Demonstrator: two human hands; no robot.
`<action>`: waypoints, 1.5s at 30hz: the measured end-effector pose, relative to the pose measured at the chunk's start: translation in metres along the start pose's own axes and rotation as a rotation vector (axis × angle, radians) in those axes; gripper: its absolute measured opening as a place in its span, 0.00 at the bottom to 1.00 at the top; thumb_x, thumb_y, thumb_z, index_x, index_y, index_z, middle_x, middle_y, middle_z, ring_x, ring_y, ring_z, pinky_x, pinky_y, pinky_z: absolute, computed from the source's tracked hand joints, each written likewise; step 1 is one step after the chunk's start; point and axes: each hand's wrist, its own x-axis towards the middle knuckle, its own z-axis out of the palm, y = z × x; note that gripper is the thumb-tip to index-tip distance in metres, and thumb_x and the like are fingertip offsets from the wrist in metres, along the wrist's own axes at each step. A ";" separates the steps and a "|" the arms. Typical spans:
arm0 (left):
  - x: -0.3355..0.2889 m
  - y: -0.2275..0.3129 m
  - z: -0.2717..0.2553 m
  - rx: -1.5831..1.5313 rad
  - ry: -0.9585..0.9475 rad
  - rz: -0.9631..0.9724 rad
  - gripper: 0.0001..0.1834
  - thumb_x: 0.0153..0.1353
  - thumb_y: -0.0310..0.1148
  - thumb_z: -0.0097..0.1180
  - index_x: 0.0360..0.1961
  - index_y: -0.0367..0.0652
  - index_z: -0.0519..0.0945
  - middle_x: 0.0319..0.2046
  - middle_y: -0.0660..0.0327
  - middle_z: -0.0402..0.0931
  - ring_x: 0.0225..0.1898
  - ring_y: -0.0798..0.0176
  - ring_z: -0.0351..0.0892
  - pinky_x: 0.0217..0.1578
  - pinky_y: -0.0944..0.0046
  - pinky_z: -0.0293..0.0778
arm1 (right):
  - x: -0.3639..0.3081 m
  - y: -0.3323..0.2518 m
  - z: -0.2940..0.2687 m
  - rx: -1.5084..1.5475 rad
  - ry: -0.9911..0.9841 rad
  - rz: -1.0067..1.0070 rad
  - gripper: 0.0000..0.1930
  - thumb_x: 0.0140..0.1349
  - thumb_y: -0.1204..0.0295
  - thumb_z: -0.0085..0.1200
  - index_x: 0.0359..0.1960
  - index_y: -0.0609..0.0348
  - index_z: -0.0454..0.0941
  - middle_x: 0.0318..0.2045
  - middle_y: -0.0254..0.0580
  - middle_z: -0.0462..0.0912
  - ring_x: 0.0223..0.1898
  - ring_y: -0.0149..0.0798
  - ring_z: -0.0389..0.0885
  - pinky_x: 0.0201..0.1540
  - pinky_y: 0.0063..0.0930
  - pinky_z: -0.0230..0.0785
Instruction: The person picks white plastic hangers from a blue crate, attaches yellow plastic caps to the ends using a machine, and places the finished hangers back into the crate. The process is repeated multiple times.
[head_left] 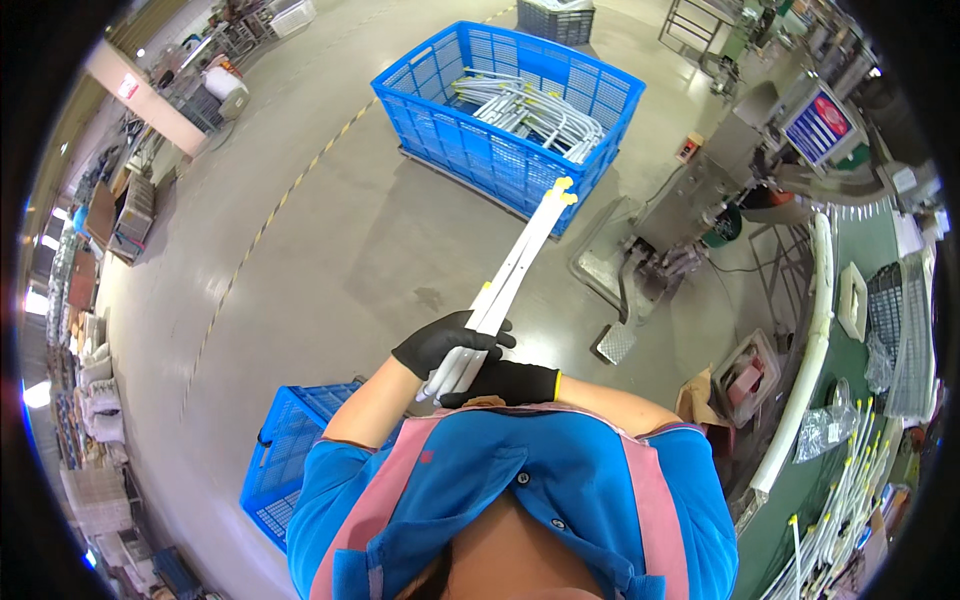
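Several long white tubes (515,262) with yellow end caps are bundled in front of my chest, tilted up and away to the right. My left hand (445,343), in a black glove, is wrapped round the bundle near its lower end. Close beside it, my right hand (505,382), also gloved in black, is closed round the same tubes from the right, its fingers partly hidden. The far tips of the tubes show in front of a big blue crate (480,150), which holds several bent white tubes (530,110) with yellow caps.
Another blue crate (275,455) stands at my left side. A machine with a foot pedal (616,343) is at the right. Beyond it, a green workbench (845,370) carries more white tubes (835,510) and a plastic bag (825,432). A yellow-black line (262,225) crosses the floor.
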 end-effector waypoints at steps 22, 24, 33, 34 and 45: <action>0.056 -0.048 0.130 0.526 -0.097 -0.065 0.36 0.49 0.39 0.65 0.58 0.35 0.68 0.51 0.53 0.75 0.52 0.59 0.73 0.54 0.63 0.65 | -0.243 -0.099 -0.119 0.751 1.110 -0.383 0.12 0.66 0.64 0.49 0.42 0.60 0.73 0.36 0.44 0.79 0.40 0.41 0.80 0.46 0.36 0.75; 0.064 -0.047 0.131 0.590 -0.088 -0.083 0.36 0.48 0.41 0.65 0.57 0.35 0.70 0.50 0.52 0.75 0.50 0.59 0.74 0.53 0.63 0.66 | -0.250 -0.105 -0.128 0.732 1.099 -0.418 0.13 0.66 0.63 0.48 0.42 0.61 0.73 0.36 0.44 0.79 0.38 0.39 0.79 0.45 0.33 0.72; 0.106 -0.010 0.121 0.653 -0.116 0.046 0.32 0.48 0.39 0.66 0.53 0.34 0.73 0.47 0.54 0.77 0.47 0.61 0.75 0.50 0.65 0.68 | -0.293 -0.109 -0.208 -0.157 1.612 -0.275 0.10 0.63 0.73 0.52 0.45 0.57 0.73 0.35 0.31 0.77 0.36 0.26 0.77 0.40 0.21 0.72; 0.110 -0.005 0.116 0.678 -0.150 0.018 0.30 0.51 0.37 0.64 0.54 0.34 0.73 0.48 0.54 0.77 0.49 0.60 0.74 0.53 0.63 0.67 | -0.300 -0.106 -0.218 -0.476 1.796 -0.188 0.10 0.62 0.74 0.52 0.45 0.58 0.73 0.37 0.32 0.78 0.37 0.27 0.77 0.40 0.21 0.71; 0.188 0.028 0.027 0.845 -0.318 -0.012 0.21 0.61 0.35 0.54 0.52 0.34 0.74 0.44 0.57 0.78 0.46 0.65 0.74 0.49 0.64 0.69 | -0.310 -0.148 -0.261 -1.063 1.396 0.282 0.17 0.57 0.57 0.55 0.44 0.50 0.79 0.34 0.46 0.82 0.36 0.45 0.81 0.38 0.37 0.70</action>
